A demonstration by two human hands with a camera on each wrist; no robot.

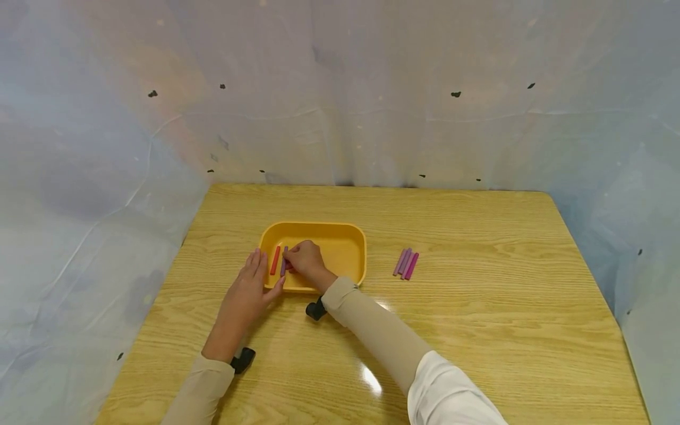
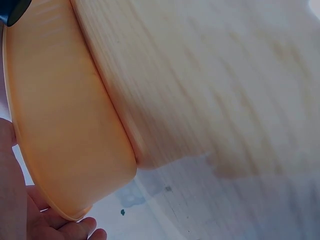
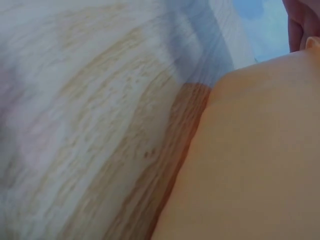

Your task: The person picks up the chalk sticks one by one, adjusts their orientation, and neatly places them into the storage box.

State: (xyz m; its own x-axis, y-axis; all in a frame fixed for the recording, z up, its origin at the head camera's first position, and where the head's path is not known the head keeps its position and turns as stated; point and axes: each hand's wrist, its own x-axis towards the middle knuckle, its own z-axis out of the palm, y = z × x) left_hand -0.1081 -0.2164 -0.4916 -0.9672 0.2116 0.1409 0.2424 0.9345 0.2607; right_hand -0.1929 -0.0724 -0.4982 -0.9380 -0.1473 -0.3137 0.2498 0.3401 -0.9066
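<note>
A yellow plastic tray (image 1: 342, 251) stands on the wooden table, left of centre in the head view. My left hand (image 1: 247, 298) holds its left end, fingers at the left rim and thumb by the near rim; in the left wrist view, fingers (image 2: 75, 229) curl about the rim. Inside the tray, my right hand (image 1: 307, 258) pinches a slim purple crayon-like stick (image 1: 284, 268). A red stick (image 1: 275, 261) lies just left of it. What lies under the right palm is hidden. Fingers show only at the top corner of the right wrist view.
Several purple and magenta sticks (image 1: 406, 264) lie side by side on the table (image 1: 478, 319), right of the tray. Pale plastic sheeting (image 1: 345, 118) hangs behind the table and along both sides.
</note>
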